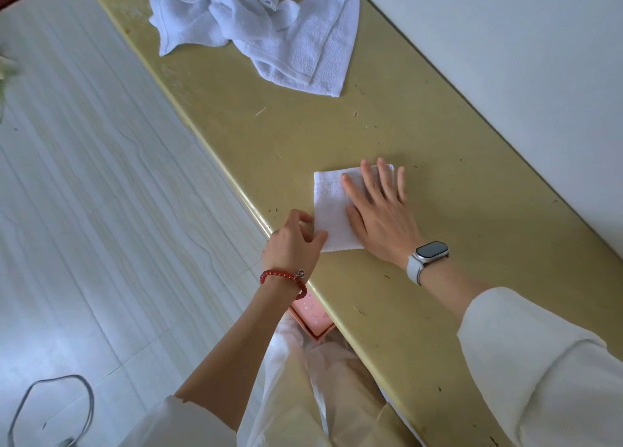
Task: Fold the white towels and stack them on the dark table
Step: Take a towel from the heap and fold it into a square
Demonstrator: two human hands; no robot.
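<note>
Folded towel [332, 210]: white terry, small rectangle, flat on the counter [438, 177] near its left edge. Right hand [377, 210] lies palm-down on the towel's right half, fingers [369, 180] straight and spread wide, tips reaching the towel's far edge, the little finger past it on the bare counter. Left hand [296, 241] at the towel's near-left corner, thumb and curled fingers pinching the cloth at the edge. Loose towels [256, 25]: white terry with a woven border band, crumpled in a heap at the far end of the counter, one corner trailing flat toward the near side; well apart from the folded towel. Counter: long, narrow, yellowish-olive, smooth with rounded left edge, flecked with small dark specks and scratches; right edge runs along a plain pale wall. Floor [84, 193]: pale glossy tiles with faint streaks. Dark cable [50, 409] looped on the floor, lower left. Right wrist has a watch [428, 256] with white strap; left wrist a red bead bracelet [286, 279]. Sleeves white.
</note>
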